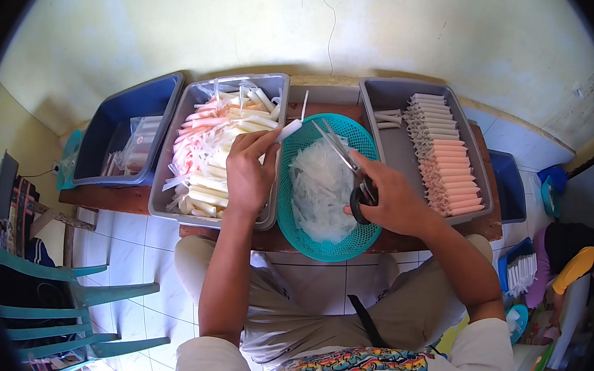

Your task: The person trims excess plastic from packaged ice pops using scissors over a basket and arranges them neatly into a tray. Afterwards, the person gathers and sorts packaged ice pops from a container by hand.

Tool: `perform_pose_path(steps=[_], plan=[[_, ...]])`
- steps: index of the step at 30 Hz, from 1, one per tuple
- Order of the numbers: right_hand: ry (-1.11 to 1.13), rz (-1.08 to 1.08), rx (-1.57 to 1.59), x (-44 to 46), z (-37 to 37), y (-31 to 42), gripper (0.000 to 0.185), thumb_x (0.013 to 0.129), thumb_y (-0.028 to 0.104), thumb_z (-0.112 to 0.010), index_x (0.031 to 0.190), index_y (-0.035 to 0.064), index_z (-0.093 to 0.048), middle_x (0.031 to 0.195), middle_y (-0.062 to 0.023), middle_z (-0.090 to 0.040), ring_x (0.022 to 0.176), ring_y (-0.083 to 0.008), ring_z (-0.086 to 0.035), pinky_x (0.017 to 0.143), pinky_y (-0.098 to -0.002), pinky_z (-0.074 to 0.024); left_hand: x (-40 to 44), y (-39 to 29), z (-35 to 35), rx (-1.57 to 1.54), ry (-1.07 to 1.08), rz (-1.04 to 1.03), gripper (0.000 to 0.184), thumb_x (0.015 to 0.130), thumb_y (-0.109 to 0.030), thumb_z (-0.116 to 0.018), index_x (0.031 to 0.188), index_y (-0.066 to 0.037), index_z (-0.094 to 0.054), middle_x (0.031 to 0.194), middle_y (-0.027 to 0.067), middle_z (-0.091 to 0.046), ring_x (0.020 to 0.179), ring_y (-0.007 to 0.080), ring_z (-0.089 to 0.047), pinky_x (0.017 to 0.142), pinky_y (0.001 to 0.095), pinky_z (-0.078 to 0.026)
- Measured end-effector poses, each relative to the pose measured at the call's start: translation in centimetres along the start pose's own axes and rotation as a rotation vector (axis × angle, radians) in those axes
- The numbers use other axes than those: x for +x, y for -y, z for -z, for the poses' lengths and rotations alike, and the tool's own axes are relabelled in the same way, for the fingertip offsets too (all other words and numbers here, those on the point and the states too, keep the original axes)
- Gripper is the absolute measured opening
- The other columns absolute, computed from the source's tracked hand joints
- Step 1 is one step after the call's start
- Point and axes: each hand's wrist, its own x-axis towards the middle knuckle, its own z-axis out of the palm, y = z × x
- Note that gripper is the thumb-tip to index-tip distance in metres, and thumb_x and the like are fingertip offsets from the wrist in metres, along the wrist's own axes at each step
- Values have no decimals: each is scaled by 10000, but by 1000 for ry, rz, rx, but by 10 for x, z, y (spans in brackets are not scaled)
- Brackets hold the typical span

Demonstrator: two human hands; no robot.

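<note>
Arrangement on the tabletop (313, 112): round basket (330, 249) holding plastic scraps (322, 190), flanked on the left by a tray (277, 82) of filled tubes (208, 185) and on the right by a tray (397, 177) with tubes stacked in rows (452, 159).

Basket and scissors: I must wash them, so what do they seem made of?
The basket looks like semi-gloss plastic, given its even teal and molded mesh. The scissors have shiny, silvery blades, likely steel, and smooth black handles, probably plastic.
</note>
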Motion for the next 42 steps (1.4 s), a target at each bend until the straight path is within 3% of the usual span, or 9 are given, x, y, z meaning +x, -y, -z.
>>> perform_pose_path(steps=[6, 9, 24, 34, 42], plan=[[64, -89, 21, -6, 23, 20, 945, 823, 258, -900, 1626, 59, -444, 1083, -174, -634, 758, -238, -648, 728, -392, -562, -5, -3, 0, 9, 1, 21, 315, 867, 22, -785, 1172, -52, -810, 1063, 145, -782, 989, 342, -718, 898, 430, -581], [81, -99, 50, -6, 19, 19, 960, 790, 280, -939, 1619, 109, -486, 1097, -169, -656, 808, -277, -663, 792, -406, -549, -7, -3, -4, 3, 12, 13, 326, 861, 27, -788, 1176, -55, -809, 1062, 140, -781, 989, 337, -717, 894, 427, -581], [11, -50, -5, 2, -9, 9, 951, 818, 324, -925, 1621, 86, -474, 1074, -190, -657, 897, -351, -678, 845, -438, -546, -9, -14, -5, 16, 104, -50, 343, 838, 47, -801, 1163, -59, -818, 1076, 121, -787, 998, 308, -717, 888, 404, -586], [8, -37, -24, 3, -16, 7, 949, 832, 331, -917, 1631, 99, -462, 1094, -193, -647, 898, -348, -668, 850, -433, -544, -12, -13, -6, 24, 105, -40, 299, 851, 28, -790, 1131, -70, -824, 1061, 82, -781, 981, 291, -708, 888, 406, -588], [20, -68, 29, 2, -20, 5, 947, 847, 336, -907, 1634, 74, -450, 1017, -163, -628, 870, -300, -644, 817, -410, -526, -13, -11, -7, 44, 110, -61, 300, 841, 34, -783, 1114, -81, -827, 1057, 74, -785, 981, 286, -715, 894, 401, -588]])
